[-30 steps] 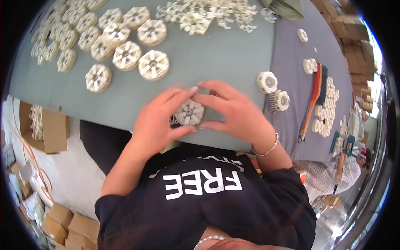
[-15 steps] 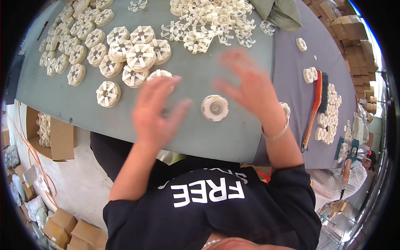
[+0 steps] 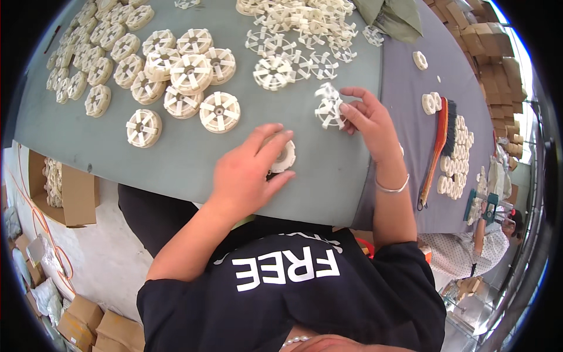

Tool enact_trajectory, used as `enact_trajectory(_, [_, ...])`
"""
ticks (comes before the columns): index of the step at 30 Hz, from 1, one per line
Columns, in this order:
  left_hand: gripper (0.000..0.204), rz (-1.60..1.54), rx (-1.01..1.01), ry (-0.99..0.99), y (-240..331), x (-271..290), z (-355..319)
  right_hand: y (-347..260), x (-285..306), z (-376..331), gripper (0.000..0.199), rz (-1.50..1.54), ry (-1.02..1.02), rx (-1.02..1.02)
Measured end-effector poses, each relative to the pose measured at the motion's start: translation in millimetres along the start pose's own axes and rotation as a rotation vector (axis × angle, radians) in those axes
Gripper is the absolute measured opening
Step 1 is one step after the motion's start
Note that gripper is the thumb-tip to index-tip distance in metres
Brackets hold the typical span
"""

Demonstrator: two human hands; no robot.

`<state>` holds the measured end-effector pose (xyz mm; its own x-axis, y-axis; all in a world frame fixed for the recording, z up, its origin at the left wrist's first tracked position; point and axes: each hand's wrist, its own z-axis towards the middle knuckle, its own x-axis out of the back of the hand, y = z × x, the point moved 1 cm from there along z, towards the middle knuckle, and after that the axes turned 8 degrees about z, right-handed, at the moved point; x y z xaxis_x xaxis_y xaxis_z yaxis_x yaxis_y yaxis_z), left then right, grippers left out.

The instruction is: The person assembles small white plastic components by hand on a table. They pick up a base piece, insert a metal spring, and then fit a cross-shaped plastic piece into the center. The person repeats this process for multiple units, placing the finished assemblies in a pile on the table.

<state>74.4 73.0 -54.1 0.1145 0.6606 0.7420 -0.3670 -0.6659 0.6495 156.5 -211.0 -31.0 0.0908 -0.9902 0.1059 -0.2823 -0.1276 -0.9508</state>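
Observation:
My left hand [image 3: 243, 170] is curled around a round cream plastic ring part [image 3: 287, 157] on the table, its fingers over the part's far and left side and the thumb at its near edge. They cover much of it. Above the table to the right, my right hand [image 3: 370, 120] pinches a white spoked plastic insert [image 3: 330, 110] between thumb and fingers; it may be more than one piece. Left of centre lies a finished-looking wheel [image 3: 220, 112] with spokes across its face, beside a stack of similar wheels [image 3: 191, 74].
A heap of loose spoked inserts [image 3: 305, 29] lies at the far middle. Many wheels [image 3: 111, 35] cover the far left. On the grey cloth at right are a red-handled brush [image 3: 437, 155] and small rings [image 3: 457, 161]. An open carton [image 3: 81, 196] stands below the table's left edge.
My left hand has moved right and closed around the ring part, uncovering a spoked wheel. My right hand, empty-looking and blurred before, now holds a white spoked insert.

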Motion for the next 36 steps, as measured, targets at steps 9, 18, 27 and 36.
enact_trajectory(9, [0.079,-0.164,0.076,0.025,-6.5,15.1,-5.1,-11.8,-10.9,-13.2,0.06,-0.809,0.027,0.456])
enact_trajectory(18, [0.079,-0.199,0.048,0.005,-10.5,19.9,-6.6,-23.2,-13.5,-20.1,0.062,-0.7,0.057,0.62])
enact_trajectory(27, [0.081,-0.129,0.128,-0.021,1.1,22.6,-13.7,-22.4,-41.9,-41.9,0.068,-0.773,-0.258,0.44])
enact_trajectory(36, [0.077,-0.252,0.1,0.009,-9.4,27.6,-14.2,-26.4,-38.5,-41.6,0.062,-0.731,-0.285,0.444])
